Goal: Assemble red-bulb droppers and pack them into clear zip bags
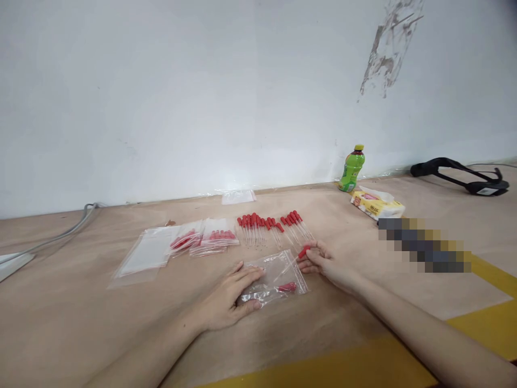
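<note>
My left hand (226, 299) lies with its fingers spread over the left end of a clear zip bag (274, 264), touching the plastic. Inside the bag, near its right edge, rests a red-bulbed dropper (287, 287). My right hand (321, 263) is closed in a pinch around the red bulb of another dropper (304, 251), just beyond the bag's zip edge; its glass tube is hard to make out. Several droppers with red bulbs (253, 221) lie in a row behind the bag, with a further group of droppers (294, 218) to their right.
Filled zip bags (220, 237) are piled left of the droppers, beside a stack of flat bags (145, 253). Another bag (238, 197) lies by the wall. To the right stand a green bottle (352, 170), a tissue pack (375, 205) and a black headset-like frame (464, 172).
</note>
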{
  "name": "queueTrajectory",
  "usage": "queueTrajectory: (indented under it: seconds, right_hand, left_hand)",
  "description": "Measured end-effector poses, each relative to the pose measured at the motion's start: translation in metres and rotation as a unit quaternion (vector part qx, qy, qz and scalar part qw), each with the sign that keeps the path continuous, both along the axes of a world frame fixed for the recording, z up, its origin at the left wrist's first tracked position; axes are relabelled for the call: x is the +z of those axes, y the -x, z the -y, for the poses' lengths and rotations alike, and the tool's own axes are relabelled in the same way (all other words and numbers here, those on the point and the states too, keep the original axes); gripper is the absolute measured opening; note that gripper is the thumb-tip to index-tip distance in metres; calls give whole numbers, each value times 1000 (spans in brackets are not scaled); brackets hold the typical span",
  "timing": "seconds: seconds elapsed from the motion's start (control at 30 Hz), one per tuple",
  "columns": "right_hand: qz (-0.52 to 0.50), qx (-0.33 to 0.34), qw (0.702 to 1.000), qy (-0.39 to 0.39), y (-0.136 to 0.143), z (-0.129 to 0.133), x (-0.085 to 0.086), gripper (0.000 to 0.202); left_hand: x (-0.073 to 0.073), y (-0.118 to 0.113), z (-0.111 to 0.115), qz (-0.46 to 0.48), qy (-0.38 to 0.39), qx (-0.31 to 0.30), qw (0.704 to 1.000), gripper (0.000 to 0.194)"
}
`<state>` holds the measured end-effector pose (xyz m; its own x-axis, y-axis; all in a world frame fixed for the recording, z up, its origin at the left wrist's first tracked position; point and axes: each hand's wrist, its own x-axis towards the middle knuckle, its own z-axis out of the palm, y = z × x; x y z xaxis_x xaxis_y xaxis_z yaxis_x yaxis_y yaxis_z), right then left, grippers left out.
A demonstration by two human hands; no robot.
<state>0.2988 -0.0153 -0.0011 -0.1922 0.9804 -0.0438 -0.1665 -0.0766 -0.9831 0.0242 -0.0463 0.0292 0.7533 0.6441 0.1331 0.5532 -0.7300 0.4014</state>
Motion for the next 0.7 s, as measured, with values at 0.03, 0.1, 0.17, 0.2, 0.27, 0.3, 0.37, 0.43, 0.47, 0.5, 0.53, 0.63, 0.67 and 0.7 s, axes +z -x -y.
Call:
queueTrajectory:
  seconds: [0.03, 0.1, 0.17, 0.2, 0.27, 0.3, 0.37, 0.43, 0.47, 0.5, 0.53, 0.63, 0.67, 0.7]
  right_hand:
    - [37, 47, 998, 4, -7, 0, 2, 38]
    - [121, 129, 984, -6, -18, -1, 7, 33]
    - [187, 164, 967, -44, -23, -1, 11, 31]
    - [214, 166, 960, -71, -23, -1, 12, 31]
    - [263, 164, 941, -135, -18, 0, 14, 30]
    - [284, 167, 930, -165, -14, 0, 14, 29]
    - [310, 174, 911, -208, -6, 1, 12, 26]
    - [321, 156, 907, -223, 1, 1, 9, 23]
    - [324, 136, 910, -221, 3, 2, 8, 22]
    - [324, 116, 913, -218, 5, 2, 6, 21]
    - [320, 105, 915, -221, 6, 3, 5, 21]
    - [305, 145, 906, -255, 6, 5, 6, 18]
    - [309, 159, 899, -267, 5, 4, 7, 18]
    - [320, 160, 894, -271, 3, 2, 9, 18]
  left_hand:
    - [-1, 0, 0, 2, 0, -2, 1000, 51]
    - [-1, 0, -1, 6, -1, -5, 1000, 51]
    - [-1, 0, -1, 7, -1, -6, 1000, 52]
    - [-1, 0, -1, 7, -1, -6, 1000, 52]
    - [0, 0, 0, 0, 0, -3, 1000, 51]
    - [0, 0, 0, -3, 0, -2, 1000, 51]
    - [0, 0, 0, -9, 0, 0, 1000, 51]
    - [0, 0, 0, -11, -1, 1, 1000, 52]
    - [0, 0, 0, -12, -1, 2, 1000, 51]
    - [0, 0, -1, -12, -2, 3, 1000, 51]
    - [0, 0, -1, -11, -4, 4, 1000, 51]
    - [0, 0, 0, -1, -6, 2, 1000, 49]
    - [1, -1, 1, 5, -4, 3, 1000, 47]
    - [1, -1, 1, 12, 1, 5, 1000, 45]
